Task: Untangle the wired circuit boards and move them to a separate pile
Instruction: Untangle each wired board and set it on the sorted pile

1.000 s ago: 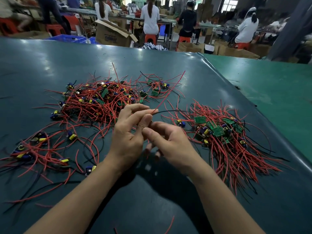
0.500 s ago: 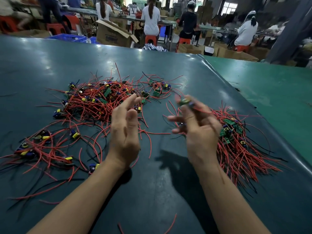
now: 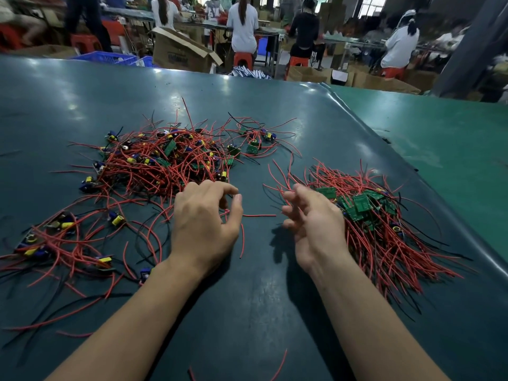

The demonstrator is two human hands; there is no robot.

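Observation:
A tangled heap of small green circuit boards with red and black wires [image 3: 165, 163] lies on the dark table at centre left, with a looser spread [image 3: 60, 243] nearer the left edge. On the right sits a second pile [image 3: 373, 224] of boards with their wires fanned toward me. My left hand [image 3: 203, 224] hovers at the near edge of the tangled heap, fingers loosely curled over a few red wires, holding nothing I can make out. My right hand [image 3: 310, 224] hangs just left of the second pile, fingers relaxed and empty.
The dark green table mat [image 3: 247, 312] ends at a raised seam on the right, beside a lighter green table [image 3: 439, 149]. Stray red wires [image 3: 277, 367] lie near the front. Beyond the far edge stand a cardboard box [image 3: 181, 50], blue crates and seated workers.
My right hand carried a board to the right pile, let it go and now comes back empty. My left hand dropped from upright to hover over the tangled heap's wires.

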